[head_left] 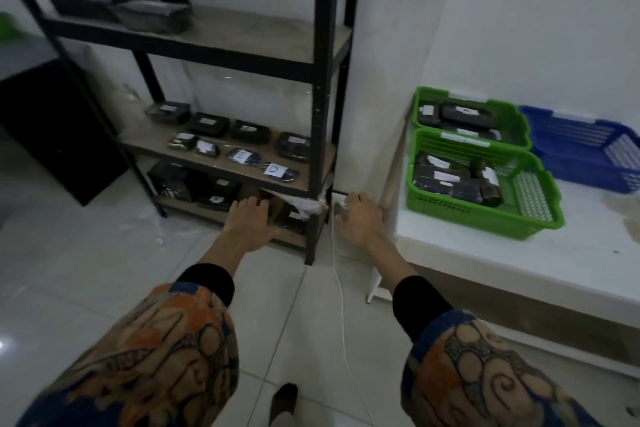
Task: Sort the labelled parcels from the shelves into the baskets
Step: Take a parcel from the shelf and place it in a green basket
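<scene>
Down on the floor [104,270], a white cable [341,291] runs up the tiles to the front right foot of the black rack [320,135]. Both patterned sleeves reach for the rack. The left hand [247,222] hovers at the front edge of the bottom shelf [287,235], its grip spread with the fingers straight, holding nothing. The right hand [358,220] is just right of the rack's post, its fingers curled by a small white thing [338,200]; I cannot tell whether the grip pinches it. Dark parcels [207,198] lie on the bottom shelf beyond the left fingers. More lie on the middle shelf [156,143], two near its front edge labelled E [244,156] and D [278,170]. To the right, on the worktop [485,253], a green basket [460,215] at the left edge holds parcels, a second green one [514,122] behind it holds more, and a blue basket [588,170] stands beside that. Farthest, blurred parcels sit at the top shelf's [259,35] left end.
</scene>
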`<state>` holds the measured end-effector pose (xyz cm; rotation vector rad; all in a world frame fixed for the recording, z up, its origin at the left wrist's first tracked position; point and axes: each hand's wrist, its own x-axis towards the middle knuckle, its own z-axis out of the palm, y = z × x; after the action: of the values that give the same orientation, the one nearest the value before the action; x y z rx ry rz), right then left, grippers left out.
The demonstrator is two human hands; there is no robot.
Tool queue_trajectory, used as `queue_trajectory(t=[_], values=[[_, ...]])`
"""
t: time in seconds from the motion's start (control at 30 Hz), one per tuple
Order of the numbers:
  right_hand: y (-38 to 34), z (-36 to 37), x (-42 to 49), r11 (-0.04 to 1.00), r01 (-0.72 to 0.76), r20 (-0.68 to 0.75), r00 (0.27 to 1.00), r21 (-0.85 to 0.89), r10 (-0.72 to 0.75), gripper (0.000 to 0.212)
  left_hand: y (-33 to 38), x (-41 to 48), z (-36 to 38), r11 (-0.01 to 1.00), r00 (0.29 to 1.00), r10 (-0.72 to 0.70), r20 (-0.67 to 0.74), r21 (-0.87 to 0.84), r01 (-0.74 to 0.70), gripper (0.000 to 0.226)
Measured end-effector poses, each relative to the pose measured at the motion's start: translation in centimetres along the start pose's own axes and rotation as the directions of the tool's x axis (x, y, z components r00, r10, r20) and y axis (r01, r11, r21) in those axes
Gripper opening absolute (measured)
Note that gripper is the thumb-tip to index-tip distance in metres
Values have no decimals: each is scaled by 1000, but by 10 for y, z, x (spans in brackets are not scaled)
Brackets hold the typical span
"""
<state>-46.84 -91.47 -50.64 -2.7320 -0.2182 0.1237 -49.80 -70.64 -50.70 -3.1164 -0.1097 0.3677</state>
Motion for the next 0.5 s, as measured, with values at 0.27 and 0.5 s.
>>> queue_trajectory(t=[0.27,0.5], values=[[-99,46,32,996,90,59,994,8,-91,43,-113,-2,6,995,996,-90,-23,-35,89,68],[-220,94,86,997,68,37,997,43,-70,45,-243,36,9,997,998,-67,-19,-26,66,69]])
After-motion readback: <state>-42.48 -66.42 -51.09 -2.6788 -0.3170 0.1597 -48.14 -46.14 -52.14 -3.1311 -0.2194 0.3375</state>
